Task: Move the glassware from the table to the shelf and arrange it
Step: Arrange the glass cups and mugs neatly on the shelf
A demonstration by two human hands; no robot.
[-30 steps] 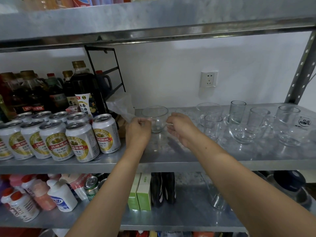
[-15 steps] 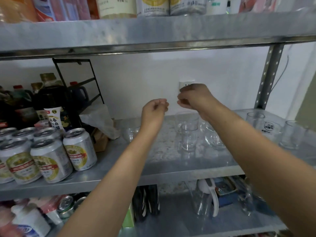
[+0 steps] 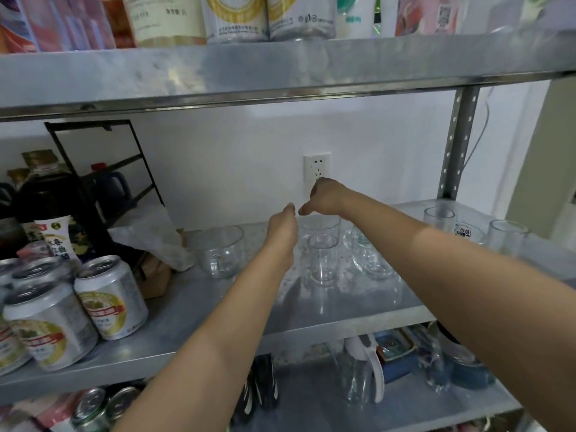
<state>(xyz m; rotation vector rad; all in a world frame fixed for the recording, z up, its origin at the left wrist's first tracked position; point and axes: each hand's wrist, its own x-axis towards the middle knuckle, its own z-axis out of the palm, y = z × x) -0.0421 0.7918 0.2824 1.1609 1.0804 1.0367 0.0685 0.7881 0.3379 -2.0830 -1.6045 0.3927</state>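
A metal shelf point(image 3: 311, 310) fills the view, seen from above the person's outstretched arms. At nine o'clock stand beer cans point(image 3: 110, 302) and dark bottles point(image 3: 46, 194). Moving right, a round glass bowl point(image 3: 219, 252) sits just left of centre. The left hand point(image 3: 282, 227) hovers at centre, loosely curled, holding nothing. A small tumbler point(image 3: 322, 260) stands upright just below and right of it, toward four o'clock, a wider glass point(image 3: 319, 226) behind. The right hand point(image 3: 325, 198) hangs above that wider glass, fingers bent, empty. The left hand looks nearer the tumbler. More glasses point(image 3: 506, 238) stand at three o'clock.
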